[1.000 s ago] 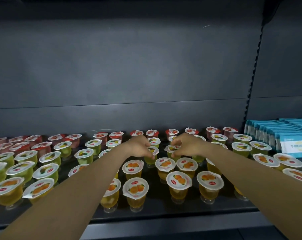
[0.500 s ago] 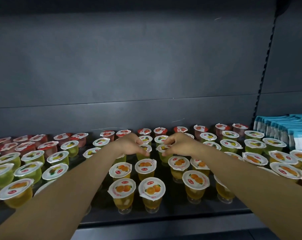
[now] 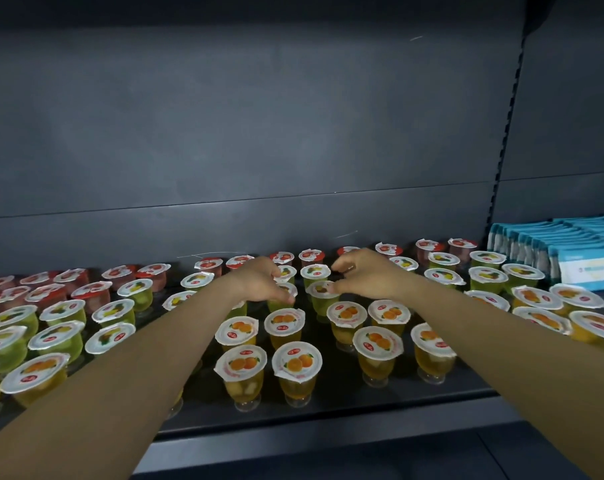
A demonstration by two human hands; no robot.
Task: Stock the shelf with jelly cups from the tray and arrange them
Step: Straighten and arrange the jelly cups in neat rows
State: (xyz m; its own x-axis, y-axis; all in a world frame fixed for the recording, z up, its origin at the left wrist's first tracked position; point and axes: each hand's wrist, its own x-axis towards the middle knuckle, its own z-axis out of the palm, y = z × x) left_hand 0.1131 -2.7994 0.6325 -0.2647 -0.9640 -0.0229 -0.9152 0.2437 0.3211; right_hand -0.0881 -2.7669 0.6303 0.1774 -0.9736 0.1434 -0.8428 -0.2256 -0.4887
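Both arms reach forward, left hand and right hand curled over green jelly cups.

From my feed the jelly cups look like clear glossy plastic with foil-paper lids; shelf is matt dark metal.

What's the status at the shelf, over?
Left hand gripping a green jelly cup. Right hand pinching the neighbouring green cup. Orange cups crowd the front.

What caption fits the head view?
Both hands, left hand and right hand, arrange green jelly cups mid-shelf.
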